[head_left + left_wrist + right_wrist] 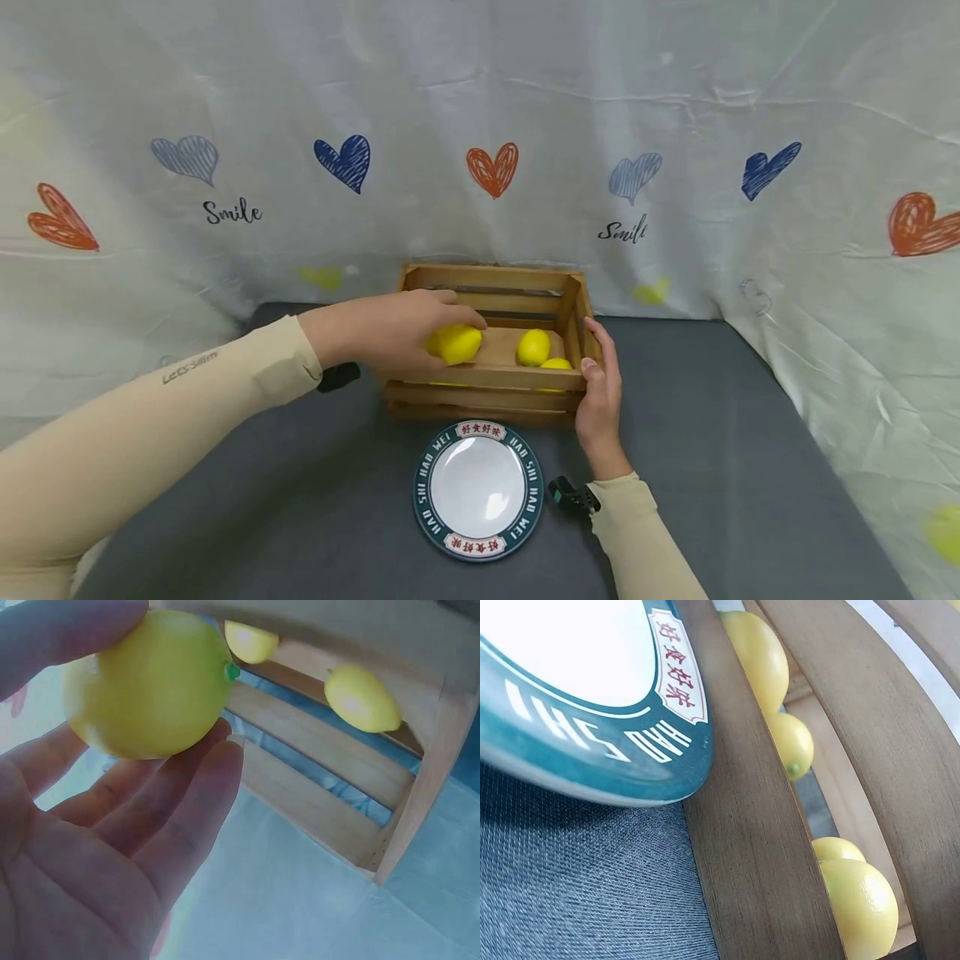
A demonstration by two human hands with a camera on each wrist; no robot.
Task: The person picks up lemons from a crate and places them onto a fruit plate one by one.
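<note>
My left hand [390,329] reaches over the left part of a slatted wooden crate [487,379]. Between its thumb and fingers it holds a yellow lemon [154,686], whose green stem end points toward the crate in the left wrist view. Inside the crate lie more lemons, one [533,347] showing whole and another [556,364] half hidden by the front slat. My right hand [602,400] grips the crate's right end, thumb at the front corner and fingers along the outer side. Through the slats, the right wrist view shows several lemons [860,907].
A round plate [477,490] with a white centre and green lettered rim lies just in front of the crate. Both are on a dark grey cloth-covered table [300,500]. Behind hangs a pale curtain [420,100] printed with hearts.
</note>
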